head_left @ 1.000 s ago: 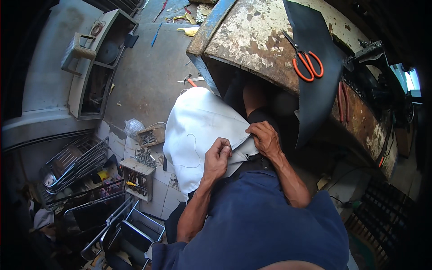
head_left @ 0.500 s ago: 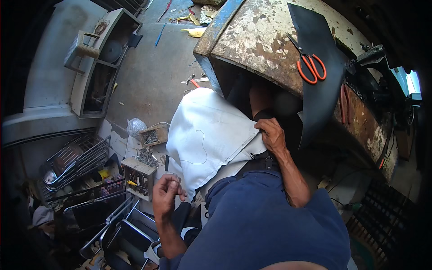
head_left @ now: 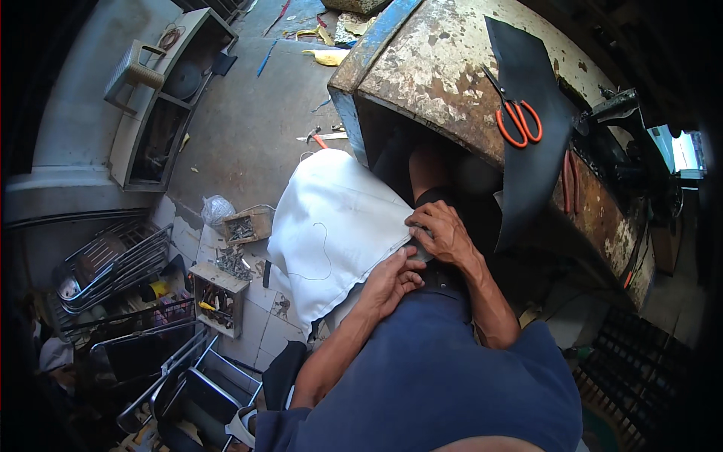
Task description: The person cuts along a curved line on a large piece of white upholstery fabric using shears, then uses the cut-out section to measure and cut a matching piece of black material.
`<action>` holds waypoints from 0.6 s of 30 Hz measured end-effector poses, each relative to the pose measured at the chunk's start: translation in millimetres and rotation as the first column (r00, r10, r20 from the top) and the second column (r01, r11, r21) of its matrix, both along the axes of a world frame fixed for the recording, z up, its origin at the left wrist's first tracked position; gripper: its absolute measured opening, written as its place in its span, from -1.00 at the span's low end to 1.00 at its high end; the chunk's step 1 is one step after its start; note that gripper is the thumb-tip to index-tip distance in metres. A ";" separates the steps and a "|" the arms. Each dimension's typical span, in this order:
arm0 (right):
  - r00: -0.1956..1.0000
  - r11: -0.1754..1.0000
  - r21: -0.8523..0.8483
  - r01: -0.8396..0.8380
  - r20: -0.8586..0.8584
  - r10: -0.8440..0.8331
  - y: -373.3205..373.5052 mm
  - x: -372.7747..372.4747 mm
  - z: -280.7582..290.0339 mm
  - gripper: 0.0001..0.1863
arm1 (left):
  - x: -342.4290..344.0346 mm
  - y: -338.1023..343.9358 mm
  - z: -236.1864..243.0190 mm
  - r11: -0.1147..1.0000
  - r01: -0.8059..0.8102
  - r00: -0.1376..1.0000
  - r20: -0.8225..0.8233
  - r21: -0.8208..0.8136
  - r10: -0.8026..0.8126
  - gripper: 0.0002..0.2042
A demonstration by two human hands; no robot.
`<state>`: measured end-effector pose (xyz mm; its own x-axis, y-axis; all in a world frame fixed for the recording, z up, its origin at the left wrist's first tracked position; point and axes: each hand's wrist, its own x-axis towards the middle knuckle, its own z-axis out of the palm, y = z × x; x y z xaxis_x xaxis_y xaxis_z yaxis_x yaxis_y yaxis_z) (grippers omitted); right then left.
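A large white sheet of cloth or soft leatherette (head_left: 324, 203) is draped over my lap, and a thin dark thread (head_left: 328, 252) lies in a loose curve on it. My right hand (head_left: 444, 233) is closed on the sheet's right edge, pinching it between thumb and fingers. Just below, my left hand (head_left: 392, 280) meets the same edge with its fingers curled together. Whatever lies between the left fingertips is too small or hidden to make out. The two hands are close to each other.
On the worn workbench (head_left: 422, 68) lie orange-handled scissors (head_left: 520, 120) over a black sheet (head_left: 538, 166), beside a sewing machine (head_left: 625, 128). A hammer (head_left: 318, 138) rests on the floor. To the left stand a box of tools (head_left: 218, 297), a tray of metal pieces (head_left: 247, 226) and metal chair frames (head_left: 203, 384).
My left hand has moved right and up from beside the sheet to its right edge, next to my right hand. The right hand has shifted slightly left, still gripping the edge.
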<state>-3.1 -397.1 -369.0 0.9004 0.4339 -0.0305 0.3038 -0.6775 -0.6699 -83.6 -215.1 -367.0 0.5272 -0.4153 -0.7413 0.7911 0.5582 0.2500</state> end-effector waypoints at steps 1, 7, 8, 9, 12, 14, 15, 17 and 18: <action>1.000 1.000 0.001 -0.001 0.003 0.001 -0.3 -0.6 0.8 -0.80 | 4.4 -0.1 -3.9 0.995 -0.078 0.996 -0.054 -0.061 0.075 -0.55; 0.998 0.996 -0.078 -0.032 0.059 0.037 0.8 -2.1 -11.3 -0.87 | -2.2 -17.2 -15.2 0.978 -0.204 0.978 -0.054 -0.036 0.202 -0.58; 0.997 0.994 -0.100 -0.040 0.066 0.046 2.0 -2.4 -12.9 -0.87 | -2.3 -16.6 -15.6 0.979 -0.201 0.978 -0.062 -0.037 0.198 -0.58; 0.996 0.992 -0.116 -0.045 0.077 0.054 1.9 -3.1 -15.0 -0.87 | -3.5 -18.2 -15.6 0.985 -0.173 0.984 -0.043 -0.013 0.172 -0.60; 0.996 0.996 -0.089 -0.026 0.077 0.033 5.2 -4.1 -19.1 -0.82 | -7.6 -17.6 -7.8 0.977 -0.015 0.992 0.124 0.212 -0.012 -0.64; 0.999 0.999 -0.004 0.041 0.022 -0.041 7.8 -2.2 -11.0 -0.77 | -12.3 -14.7 3.4 0.834 0.123 0.902 0.289 0.538 -0.320 -0.67; 0.999 1.000 0.014 0.026 0.022 -0.026 6.6 -1.3 -4.2 -0.75 | -11.7 -12.3 7.8 0.627 -0.017 0.776 0.406 0.779 -0.484 -0.67; 0.999 0.999 0.047 -0.002 0.032 0.000 4.0 4.5 18.7 -0.71 | -3.4 -8.7 16.1 0.129 -0.468 0.446 0.359 0.875 -0.820 -0.65; 0.995 0.998 -0.066 -0.010 0.102 0.017 -0.1 3.1 10.1 -0.67 | -0.4 -9.8 17.6 0.042 -0.438 0.497 0.281 0.898 -0.821 -0.59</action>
<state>0.0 -397.2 -359.0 0.8942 0.4464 0.0333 0.3783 -0.7138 -0.5893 -83.9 -224.8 -349.3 0.9993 -0.0277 0.0268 -0.0384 -0.7685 0.6387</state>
